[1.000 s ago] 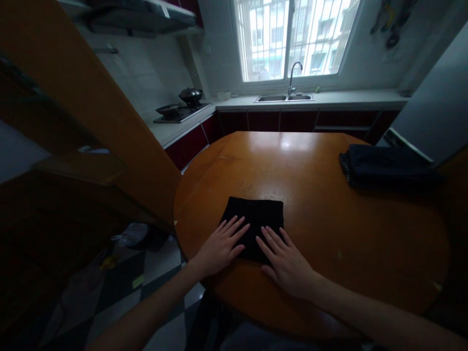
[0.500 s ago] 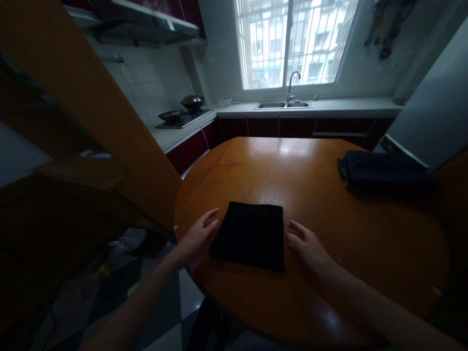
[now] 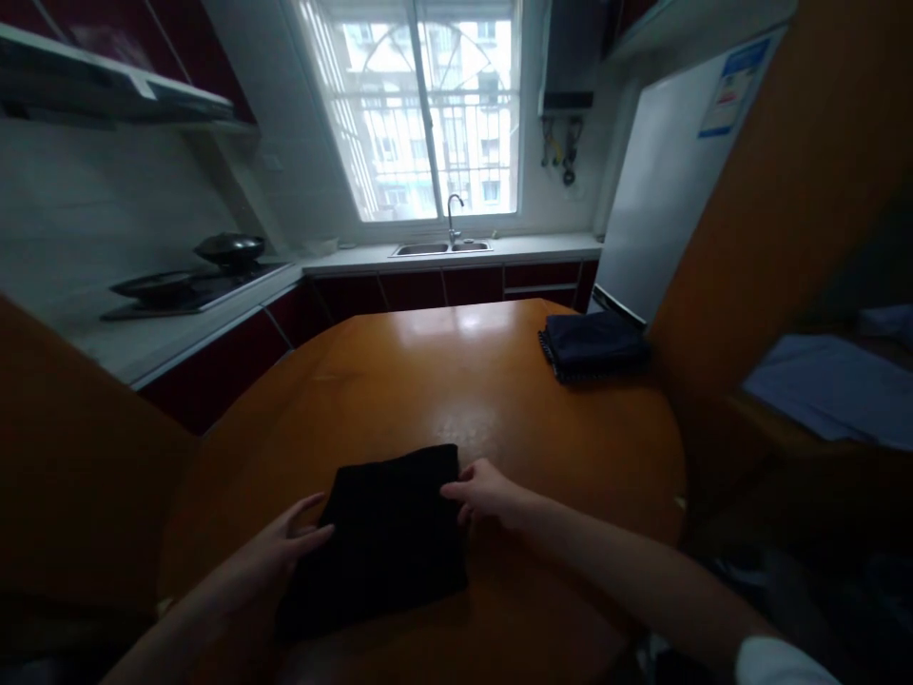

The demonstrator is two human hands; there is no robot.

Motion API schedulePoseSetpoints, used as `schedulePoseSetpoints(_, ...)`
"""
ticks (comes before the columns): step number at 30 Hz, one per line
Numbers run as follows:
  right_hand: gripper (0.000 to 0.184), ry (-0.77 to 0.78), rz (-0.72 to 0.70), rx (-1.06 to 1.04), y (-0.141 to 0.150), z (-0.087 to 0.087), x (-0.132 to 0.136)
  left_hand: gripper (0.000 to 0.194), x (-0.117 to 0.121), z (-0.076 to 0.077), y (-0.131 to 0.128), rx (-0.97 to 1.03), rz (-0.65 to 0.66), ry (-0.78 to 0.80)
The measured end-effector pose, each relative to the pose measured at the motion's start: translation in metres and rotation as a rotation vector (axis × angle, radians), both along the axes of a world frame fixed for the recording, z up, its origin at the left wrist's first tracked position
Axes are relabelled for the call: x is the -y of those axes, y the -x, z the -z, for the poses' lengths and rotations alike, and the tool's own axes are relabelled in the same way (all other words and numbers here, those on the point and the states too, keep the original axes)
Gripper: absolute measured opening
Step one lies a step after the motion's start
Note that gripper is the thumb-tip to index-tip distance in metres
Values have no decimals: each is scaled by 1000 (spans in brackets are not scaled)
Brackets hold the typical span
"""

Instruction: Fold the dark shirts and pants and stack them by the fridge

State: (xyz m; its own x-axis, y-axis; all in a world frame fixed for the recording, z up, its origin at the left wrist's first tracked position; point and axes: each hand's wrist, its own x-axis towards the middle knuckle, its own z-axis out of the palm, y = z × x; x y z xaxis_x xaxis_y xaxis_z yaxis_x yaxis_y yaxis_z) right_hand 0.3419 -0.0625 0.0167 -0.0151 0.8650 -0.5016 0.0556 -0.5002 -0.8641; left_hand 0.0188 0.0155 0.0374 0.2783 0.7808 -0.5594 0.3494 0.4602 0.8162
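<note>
A folded black cloth (image 3: 389, 542), roughly square, is at the near side of the wooden table in the head view. Its exact kind I cannot make out. My left hand (image 3: 289, 542) grips its left edge, thumb on top and fingers reaching round the side. At the opposite edge, near the far right corner, my right hand (image 3: 485, 495) pinches the cloth between thumb and fingers. The cloth's far edge looks slightly raised on the right. Some of the fingertips are hidden beneath it.
A folded dark blue cloth stack (image 3: 595, 342) lies at the table's far right. The round-ended wooden table (image 3: 428, 381) fills the middle. Beyond it are a counter with a sink (image 3: 442, 248), a stove with pans (image 3: 228, 249) on the left, and a fridge (image 3: 685, 181) on the right.
My hands were flat on the black cloth, then lifted off to its two sides, and now hold its edges. The view has swung to the right.
</note>
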Motion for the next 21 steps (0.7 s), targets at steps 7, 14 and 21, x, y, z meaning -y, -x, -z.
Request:
schedulePoseSetpoints(7, 10, -186, 6, 110, 12, 5, -4, 117, 7, -1, -15, -65, -12, -216)
schedulePoseSetpoints(14, 15, -161, 46, 180, -5, 2, -1, 94, 18, 5, -34, -41, 49, -283)
schedulePoseSetpoints(21, 16, -96, 259, 49, -75, 0, 19, 96, 23, 22, -95, 44, 167, -296)
